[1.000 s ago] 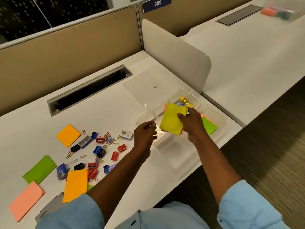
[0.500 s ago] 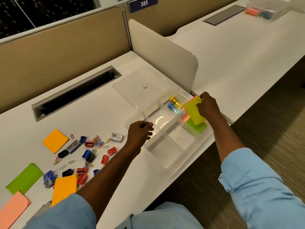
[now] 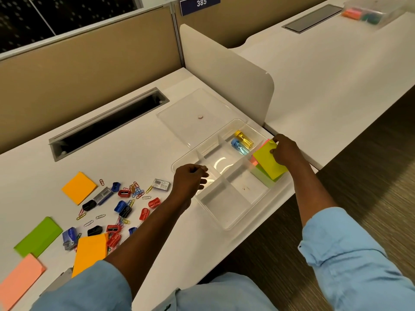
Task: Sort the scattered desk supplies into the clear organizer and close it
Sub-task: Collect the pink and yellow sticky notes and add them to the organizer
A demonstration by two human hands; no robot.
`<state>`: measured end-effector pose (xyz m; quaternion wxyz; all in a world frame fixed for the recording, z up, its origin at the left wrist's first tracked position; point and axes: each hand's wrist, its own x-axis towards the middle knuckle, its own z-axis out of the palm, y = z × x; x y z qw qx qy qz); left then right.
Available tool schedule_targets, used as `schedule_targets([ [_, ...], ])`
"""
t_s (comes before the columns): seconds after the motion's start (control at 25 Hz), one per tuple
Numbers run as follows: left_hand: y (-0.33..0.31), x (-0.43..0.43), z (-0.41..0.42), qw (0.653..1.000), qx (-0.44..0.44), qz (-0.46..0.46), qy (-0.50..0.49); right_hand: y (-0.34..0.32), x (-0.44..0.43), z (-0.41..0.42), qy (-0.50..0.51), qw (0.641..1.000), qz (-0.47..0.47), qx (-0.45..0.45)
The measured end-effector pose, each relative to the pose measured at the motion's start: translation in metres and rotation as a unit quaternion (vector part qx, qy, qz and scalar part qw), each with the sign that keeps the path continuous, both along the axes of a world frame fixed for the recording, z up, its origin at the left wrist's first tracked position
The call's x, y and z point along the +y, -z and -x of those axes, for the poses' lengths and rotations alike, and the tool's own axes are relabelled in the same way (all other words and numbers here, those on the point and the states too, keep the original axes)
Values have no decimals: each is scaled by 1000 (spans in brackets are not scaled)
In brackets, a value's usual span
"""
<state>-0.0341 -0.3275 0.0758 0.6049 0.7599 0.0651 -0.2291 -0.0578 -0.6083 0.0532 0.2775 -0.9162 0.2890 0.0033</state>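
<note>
Clear organizer [image 3: 225,224] sits open at the right edge of the white surface [image 3: 143,142], its lid [image 3: 188,108] lying flat just behind it. The right hand [image 3: 285,152] is at the organizer's far right compartment; its fingers [image 3: 272,151] pinch a yellow note pad [image 3: 269,164], held tilted over a green pad [image 3: 261,178] and a pink pad [image 3: 254,160] already in that compartment. A yellow tube [image 3: 243,139] and a blue tube [image 3: 239,147] lie side by side in the adjoining back compartment. The left hand [image 3: 189,182] is at the organizer's left rim with fingers curled; whether they grip the rim cannot be told. Loose on the surface to the left: paper clips [image 3: 137,192], sharpeners [image 3: 124,193], a staple box [image 3: 161,184] and an orange pad [image 3: 79,187].
</note>
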Motion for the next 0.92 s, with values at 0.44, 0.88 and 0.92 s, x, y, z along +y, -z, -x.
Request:
schedule_targets([
  [0.44, 2, 13, 1, 1000, 8, 3, -23, 19, 36, 1, -27, 994, 80, 69],
  [0.88, 0, 36, 10, 999, 5, 9, -47, 17, 70, 10, 68, 980, 142, -118],
  [0.92, 1, 40, 11, 999, 5, 6, -52, 14, 80, 8, 61, 978, 144, -139],
])
